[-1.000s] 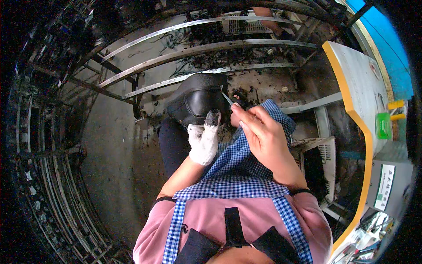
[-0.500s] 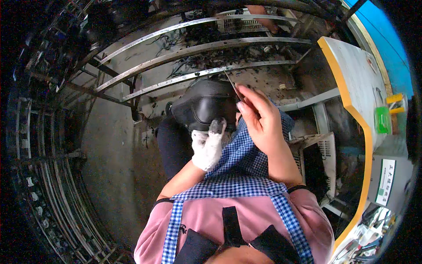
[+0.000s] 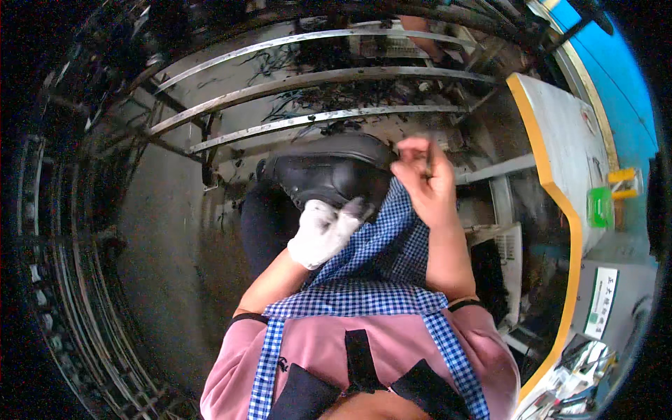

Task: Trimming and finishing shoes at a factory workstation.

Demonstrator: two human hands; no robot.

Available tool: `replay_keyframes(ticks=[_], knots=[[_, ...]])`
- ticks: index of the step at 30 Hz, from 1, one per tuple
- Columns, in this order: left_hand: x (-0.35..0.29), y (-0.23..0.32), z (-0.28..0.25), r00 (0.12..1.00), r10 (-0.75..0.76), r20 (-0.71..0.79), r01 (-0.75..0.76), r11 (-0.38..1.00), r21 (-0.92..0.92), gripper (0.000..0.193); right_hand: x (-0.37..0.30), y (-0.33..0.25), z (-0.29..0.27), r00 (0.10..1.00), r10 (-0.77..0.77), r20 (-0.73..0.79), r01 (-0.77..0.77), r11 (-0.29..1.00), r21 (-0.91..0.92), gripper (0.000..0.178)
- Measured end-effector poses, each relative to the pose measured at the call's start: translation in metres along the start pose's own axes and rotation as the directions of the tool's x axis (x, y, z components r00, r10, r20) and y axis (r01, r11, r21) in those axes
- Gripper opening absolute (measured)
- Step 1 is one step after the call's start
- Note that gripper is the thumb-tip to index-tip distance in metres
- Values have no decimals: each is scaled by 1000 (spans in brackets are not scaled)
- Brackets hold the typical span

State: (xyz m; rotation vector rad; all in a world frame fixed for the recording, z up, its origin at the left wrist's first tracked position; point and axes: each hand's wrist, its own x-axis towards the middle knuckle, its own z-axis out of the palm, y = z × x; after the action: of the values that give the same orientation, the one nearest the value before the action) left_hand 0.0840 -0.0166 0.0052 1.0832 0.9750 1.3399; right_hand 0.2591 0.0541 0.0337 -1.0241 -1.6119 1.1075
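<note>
My left hand (image 3: 322, 232), in a white glove with dark fingertips, grips a black shoe (image 3: 336, 171) from its near side. The shoe looks smooth and leather-like, with seamed panels and a curved rim along its far edge. It rests over my lap, against the blue checked apron (image 3: 378, 245). Just right of the shoe, my bare right hand (image 3: 428, 178) is raised with the fingers curled together. A thin, dark-handled blade (image 3: 429, 158) sits among those fingers, smeared by motion, and its tip cannot be made out.
Metal rails (image 3: 322, 78) run across ahead of me, with dark scraps (image 3: 301, 105) on the floor beyond. To the right stands a yellow-edged table (image 3: 553, 133) bearing a green container (image 3: 599, 208). A pale crate (image 3: 507, 259) is below it. Metal racks (image 3: 77, 301) line the left.
The shoe has turned and tilted in my left hand, its far rim now showing. My right hand has shifted slightly right, drawing the blade away from the shoe; the blade no longer points forward visibly.
</note>
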Motion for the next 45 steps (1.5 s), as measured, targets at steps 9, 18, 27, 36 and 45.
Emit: replay_keyframes(ticks=[9,18,27,36,45], knots=[[7,-5,-9,712,307,632,-700,381,604,18,-16,49,-31,839,254,482,-330,941,78,84],[5,48,-37,697,292,655,-500,853,151,27,-44,88,-12,773,383,506,-618,636,462,70],[4,60,-55,898,214,-384,-220,975,29,63,-52,40,29,806,384,451,-434,901,8,59],[-1,61,-54,963,95,-253,-156,960,-234,57,-92,4,15,863,397,313,-265,883,-388,53],[-2,51,-54,971,167,-171,-202,955,-218,62,-92,35,14,722,658,214,-665,573,479,44]])
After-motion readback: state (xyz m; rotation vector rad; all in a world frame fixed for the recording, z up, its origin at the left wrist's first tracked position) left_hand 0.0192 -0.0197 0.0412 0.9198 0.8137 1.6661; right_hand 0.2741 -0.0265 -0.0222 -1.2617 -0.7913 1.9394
